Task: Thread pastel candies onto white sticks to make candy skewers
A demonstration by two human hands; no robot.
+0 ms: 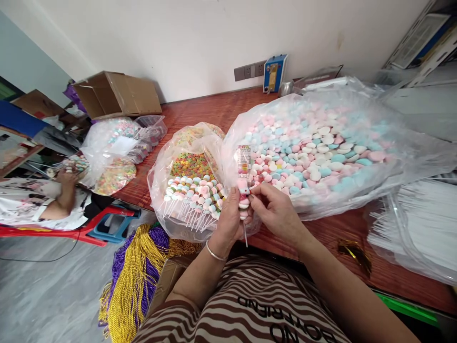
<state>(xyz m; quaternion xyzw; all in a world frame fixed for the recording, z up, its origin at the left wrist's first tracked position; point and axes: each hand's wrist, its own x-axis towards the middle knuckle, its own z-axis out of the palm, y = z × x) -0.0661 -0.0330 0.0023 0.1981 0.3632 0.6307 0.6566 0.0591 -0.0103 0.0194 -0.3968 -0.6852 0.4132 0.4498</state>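
Observation:
In front of me, my left hand (230, 216) is closed round a candy lollipop (243, 202), a stack of pink and white pieces whose white stick points down. A clear printed wrapper (244, 159) rises above the stack. At the lollipop's right side my right hand (273, 209) is closed, thumb and forefinger pinching at its upper part; exactly what lies between the fingertips is hidden. To the left, a plastic bag (157, 183) holds finished-looking candy sticks (194, 197) and small coloured rings (196, 164). Behind my right hand lies a large bag of pink, white and blue candies (321, 157).
White sticks (417, 228) in plastic lie at right, near a gold foil strip (357, 255). A blue box (274, 74) stands by the wall. Bead strings (134, 281) hang below the table (200, 109). At left are a cardboard box (134, 93) and another person's arm (66, 195).

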